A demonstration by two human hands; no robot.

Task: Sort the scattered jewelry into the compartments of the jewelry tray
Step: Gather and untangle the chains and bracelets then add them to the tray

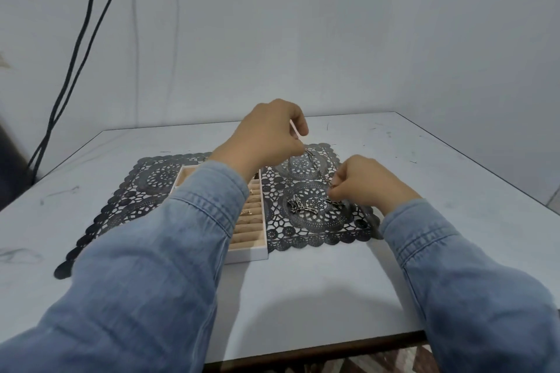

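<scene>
We note a plain indoor work corner, scuffed white table (pixel 303 297), bare grey wall (pixel 303 24), black cables (pixel 72 70) hanging.

The left hand (pixel 269 136) hung raised over the black lace mat (pixel 315 233), its fingers (pixel 298 127) pinching one end of a thin chain (pixel 310 154). The right hand (pixel 366 182), lower and nearer, pinched the chain's other end just above a small heap of silver jewelry (pixel 303 206) lying on the mat. Left of the heap sat the jewelry tray (pixel 251 253), partly hidden beneath the left denim sleeve (pixel 169 236), with gold pieces in its ring rolls. The mat lay on the white worktop (pixel 303 297).
</scene>
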